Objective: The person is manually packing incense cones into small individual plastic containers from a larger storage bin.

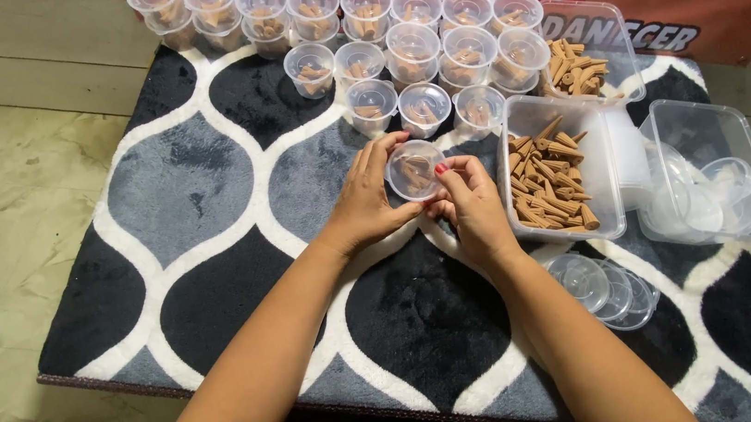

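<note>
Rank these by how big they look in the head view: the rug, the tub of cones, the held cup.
1. Rug, far the largest.
2. Tub of cones.
3. Cup, held in both hands, smallest.

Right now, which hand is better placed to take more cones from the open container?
Probably the right hand: the container of brown cones lies just beside it. The left hand is farther away, on the other side of the small lidded cup that both hands hold.
</note>
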